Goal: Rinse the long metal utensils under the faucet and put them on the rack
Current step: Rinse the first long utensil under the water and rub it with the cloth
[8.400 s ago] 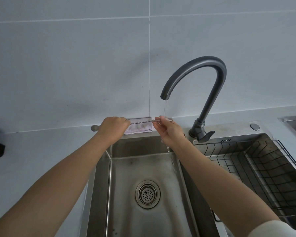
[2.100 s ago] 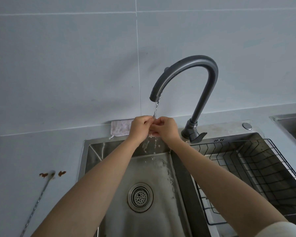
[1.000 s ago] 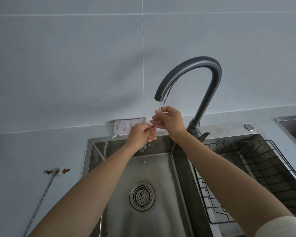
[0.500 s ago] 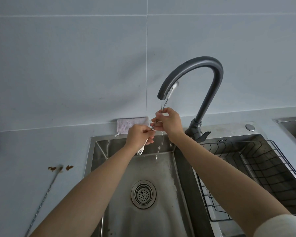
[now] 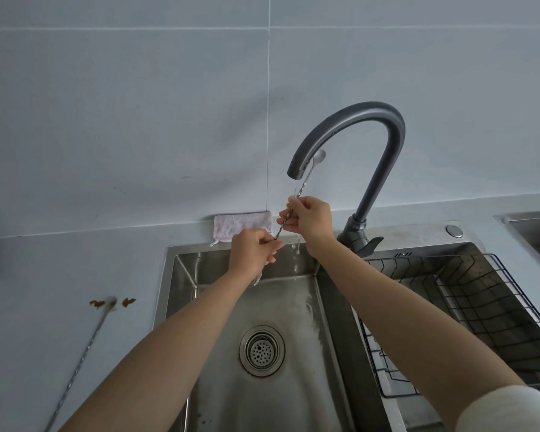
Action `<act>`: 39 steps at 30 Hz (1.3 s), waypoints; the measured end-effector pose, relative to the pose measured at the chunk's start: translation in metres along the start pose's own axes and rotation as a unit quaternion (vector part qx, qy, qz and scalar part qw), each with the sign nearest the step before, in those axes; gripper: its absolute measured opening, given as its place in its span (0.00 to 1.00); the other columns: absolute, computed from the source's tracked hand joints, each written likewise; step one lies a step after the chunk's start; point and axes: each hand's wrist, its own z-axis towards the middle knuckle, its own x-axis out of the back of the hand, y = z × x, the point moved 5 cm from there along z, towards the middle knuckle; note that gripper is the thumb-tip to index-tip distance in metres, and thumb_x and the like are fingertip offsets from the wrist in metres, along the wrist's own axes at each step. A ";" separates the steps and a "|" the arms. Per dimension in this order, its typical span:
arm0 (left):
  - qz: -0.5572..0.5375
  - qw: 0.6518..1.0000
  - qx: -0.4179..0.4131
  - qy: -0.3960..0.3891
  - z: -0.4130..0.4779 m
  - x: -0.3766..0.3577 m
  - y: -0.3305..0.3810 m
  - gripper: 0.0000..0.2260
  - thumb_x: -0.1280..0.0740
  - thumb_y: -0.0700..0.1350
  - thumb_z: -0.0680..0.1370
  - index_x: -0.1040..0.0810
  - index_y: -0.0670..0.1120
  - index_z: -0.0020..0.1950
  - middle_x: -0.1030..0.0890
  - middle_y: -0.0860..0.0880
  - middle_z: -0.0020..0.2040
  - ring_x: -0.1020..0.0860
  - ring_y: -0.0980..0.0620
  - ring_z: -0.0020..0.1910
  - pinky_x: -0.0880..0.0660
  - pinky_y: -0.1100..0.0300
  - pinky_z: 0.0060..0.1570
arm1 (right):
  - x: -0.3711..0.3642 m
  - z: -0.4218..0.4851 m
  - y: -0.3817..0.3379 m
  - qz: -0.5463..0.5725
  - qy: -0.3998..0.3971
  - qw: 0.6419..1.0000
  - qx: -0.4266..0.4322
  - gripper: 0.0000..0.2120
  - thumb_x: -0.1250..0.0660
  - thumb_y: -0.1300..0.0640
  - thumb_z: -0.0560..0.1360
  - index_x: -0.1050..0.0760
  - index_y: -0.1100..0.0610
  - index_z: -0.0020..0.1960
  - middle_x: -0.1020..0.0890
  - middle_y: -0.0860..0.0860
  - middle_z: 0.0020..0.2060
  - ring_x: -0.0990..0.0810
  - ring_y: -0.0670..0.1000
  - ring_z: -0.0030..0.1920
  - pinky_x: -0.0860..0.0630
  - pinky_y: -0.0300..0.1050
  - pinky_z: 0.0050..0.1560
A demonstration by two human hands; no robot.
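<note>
I have tilted the long twisted spoon [image 5: 302, 186] steeply under the faucet [image 5: 371, 111] trickle. My left hand [image 5: 253, 252] pinches its lower shaft and my right hand [image 5: 310, 219] pinches higher. I judge rinsing nearly done, the rack [image 5: 496, 294] next.

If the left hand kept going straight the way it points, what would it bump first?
The left hand would most likely meet the right hand, close ahead up the long twisted spoon both hold; depth is hard to judge.
</note>
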 end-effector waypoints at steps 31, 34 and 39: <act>0.058 0.998 -0.005 -0.023 -0.022 0.010 -0.012 0.06 0.33 0.37 0.75 0.19 0.34 0.43 0.24 0.48 0.27 0.27 0.66 0.17 0.31 0.78 0.22 | -0.003 -0.003 0.006 0.072 -0.015 0.996 -0.049 0.10 0.38 0.59 0.78 0.27 0.61 0.39 0.21 0.56 0.32 0.19 0.50 0.29 0.20 0.38 0.31; 0.076 0.997 -0.007 -0.002 -0.024 0.014 -0.013 0.06 0.31 0.39 0.74 0.19 0.35 0.41 0.23 0.46 0.28 0.27 0.68 0.17 0.32 0.79 0.22 | -0.001 -0.002 0.004 0.112 -0.014 0.992 -0.052 0.08 0.37 0.65 0.77 0.26 0.62 0.39 0.21 0.56 0.33 0.19 0.47 0.27 0.19 0.37 0.34; 0.099 0.995 -0.017 0.017 -0.022 0.020 -0.015 0.06 0.30 0.39 0.72 0.18 0.36 0.41 0.21 0.46 0.30 0.27 0.69 0.18 0.28 0.70 0.30 | 0.001 -0.001 0.007 0.167 -0.009 0.982 -0.082 0.07 0.38 0.66 0.77 0.27 0.63 0.40 0.21 0.56 0.35 0.19 0.50 0.32 0.19 0.38 0.36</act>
